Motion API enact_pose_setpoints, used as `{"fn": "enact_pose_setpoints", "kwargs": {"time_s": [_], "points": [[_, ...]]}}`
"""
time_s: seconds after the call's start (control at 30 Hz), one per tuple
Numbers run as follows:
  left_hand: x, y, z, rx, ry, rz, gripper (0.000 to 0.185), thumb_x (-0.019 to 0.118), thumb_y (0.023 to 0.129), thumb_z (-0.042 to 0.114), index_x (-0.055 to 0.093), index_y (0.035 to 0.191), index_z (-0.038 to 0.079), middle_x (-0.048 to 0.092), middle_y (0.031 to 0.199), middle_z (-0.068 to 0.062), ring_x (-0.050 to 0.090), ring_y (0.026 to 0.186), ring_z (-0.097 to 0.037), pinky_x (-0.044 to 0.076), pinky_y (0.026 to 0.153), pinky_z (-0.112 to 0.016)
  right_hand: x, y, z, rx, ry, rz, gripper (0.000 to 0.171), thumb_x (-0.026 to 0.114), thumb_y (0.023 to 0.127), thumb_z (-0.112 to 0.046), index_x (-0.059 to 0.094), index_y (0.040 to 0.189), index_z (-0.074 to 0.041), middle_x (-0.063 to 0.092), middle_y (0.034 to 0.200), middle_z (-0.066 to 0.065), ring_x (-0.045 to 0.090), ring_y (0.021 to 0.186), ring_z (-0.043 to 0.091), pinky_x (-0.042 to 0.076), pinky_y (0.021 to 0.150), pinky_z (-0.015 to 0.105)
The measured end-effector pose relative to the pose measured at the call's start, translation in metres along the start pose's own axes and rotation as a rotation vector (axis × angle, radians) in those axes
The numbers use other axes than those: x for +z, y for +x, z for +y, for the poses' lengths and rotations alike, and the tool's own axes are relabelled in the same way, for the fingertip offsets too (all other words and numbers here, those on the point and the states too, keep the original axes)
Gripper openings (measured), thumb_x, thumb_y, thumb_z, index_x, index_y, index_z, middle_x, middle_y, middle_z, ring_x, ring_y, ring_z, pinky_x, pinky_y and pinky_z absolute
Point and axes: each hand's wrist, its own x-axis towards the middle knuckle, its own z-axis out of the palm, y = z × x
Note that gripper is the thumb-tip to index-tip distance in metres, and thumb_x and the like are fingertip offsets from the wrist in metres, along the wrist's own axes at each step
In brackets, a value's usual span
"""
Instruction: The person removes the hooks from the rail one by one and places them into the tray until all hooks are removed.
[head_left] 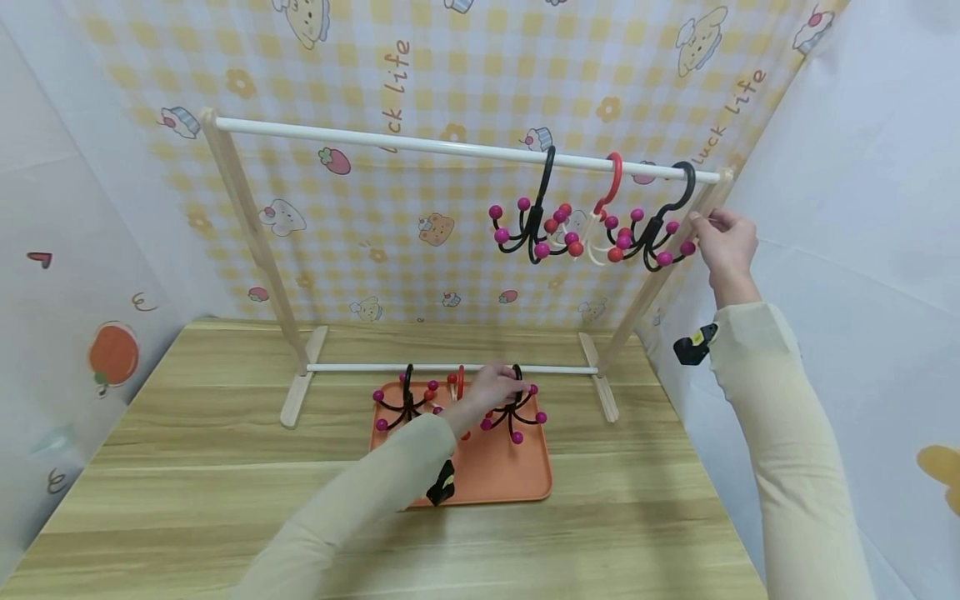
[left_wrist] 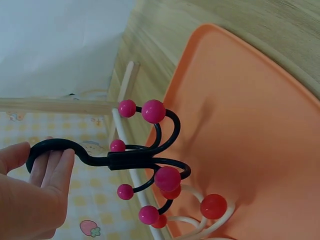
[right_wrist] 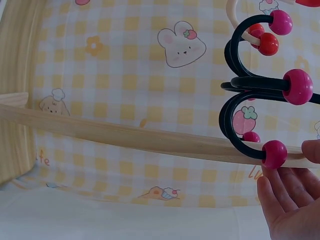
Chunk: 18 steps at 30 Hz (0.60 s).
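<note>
My left hand grips the hook of a black multi-arm hanger with pink ball tips, thumb and fingers around the curve. That hanger is upright over the right part of an orange tray. On the tray's left side is another black hanger; a red-hooked hanger beside it is partly hidden by my left hand. My right hand holds the rack's right wooden post near its top, thumb on one side and fingers on the other, beside the pink balls of a hung black hanger.
The rack's white top rail also carries a red-hooked hanger with cream arms and a black hanger, balls crowding together. A lower white bar runs behind the tray. Wooden feet stand on the table.
</note>
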Motion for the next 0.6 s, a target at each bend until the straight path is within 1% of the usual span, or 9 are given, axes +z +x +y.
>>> {"fn": "enact_pose_setpoints", "kwargs": {"time_s": [0.07,0.13,0.23,0.3,0.37,0.5,0.6], "points": [[0.001,0.002,-0.004,-0.011,0.008,0.009,0.022,0.064,0.081,0.006,0.052,0.097,-0.004,0.056,0.087,-0.012,0.059,0.083,-0.028,0.047,0.078,-0.042,0.000,-0.010,-0.006,-0.003,-0.014,0.000,0.041,0.067,0.076,-0.040,0.061,0.112,-0.021,0.059,0.110,-0.005,0.053,0.098,0.009,0.034,0.094,0.041],[0.002,0.004,-0.007,-0.018,0.001,0.015,0.024,0.063,0.081,0.005,0.052,0.100,-0.006,0.055,0.089,-0.013,0.058,0.086,-0.029,0.048,0.078,-0.040,0.002,-0.032,-0.021,-0.012,-0.054,-0.010,0.041,0.063,0.080,-0.039,0.059,0.115,-0.019,0.058,0.113,-0.003,0.052,0.099,0.010,0.034,0.095,0.040],[0.004,0.006,-0.009,-0.021,-0.009,0.019,0.026,0.062,0.081,0.003,0.051,0.102,-0.007,0.055,0.091,-0.014,0.058,0.087,-0.029,0.049,0.076,-0.038,0.005,-0.070,-0.046,-0.025,-0.106,-0.019,0.042,0.057,0.084,-0.037,0.055,0.119,-0.015,0.055,0.119,0.000,0.049,0.102,0.011,0.033,0.096,0.033],[0.004,0.007,-0.010,-0.024,-0.010,0.022,0.026,0.062,0.081,0.003,0.051,0.102,-0.007,0.055,0.092,-0.014,0.058,0.088,-0.029,0.048,0.077,-0.038,0.008,-0.085,-0.056,-0.025,-0.102,-0.013,0.041,0.055,0.086,-0.035,0.053,0.121,-0.012,0.054,0.120,0.002,0.048,0.102,0.012,0.032,0.096,0.032],[0.003,0.007,-0.010,-0.024,-0.001,0.025,0.026,0.062,0.081,0.003,0.051,0.103,-0.007,0.055,0.093,-0.014,0.057,0.088,-0.029,0.048,0.076,-0.038,0.008,-0.092,-0.059,-0.026,-0.102,-0.012,0.042,0.053,0.087,-0.034,0.053,0.121,-0.010,0.053,0.120,0.003,0.048,0.102,0.012,0.031,0.097,0.032],[0.002,0.007,-0.011,-0.016,0.025,0.031,0.024,0.062,0.082,0.005,0.052,0.101,-0.006,0.056,0.094,-0.014,0.057,0.089,-0.028,0.048,0.075,-0.036,0.008,-0.092,-0.059,-0.029,-0.104,-0.013,0.042,0.053,0.087,-0.033,0.052,0.121,-0.010,0.053,0.120,0.002,0.048,0.101,0.012,0.030,0.098,0.032],[0.001,0.007,-0.013,-0.010,0.002,0.019,0.023,0.060,0.083,0.003,0.051,0.102,-0.008,0.059,0.097,-0.017,0.056,0.093,-0.031,0.048,0.077,-0.037,0.008,-0.094,-0.061,-0.026,-0.101,-0.013,0.042,0.054,0.087,-0.034,0.052,0.122,-0.011,0.053,0.118,0.002,0.048,0.100,0.011,0.030,0.098,0.032]]}}
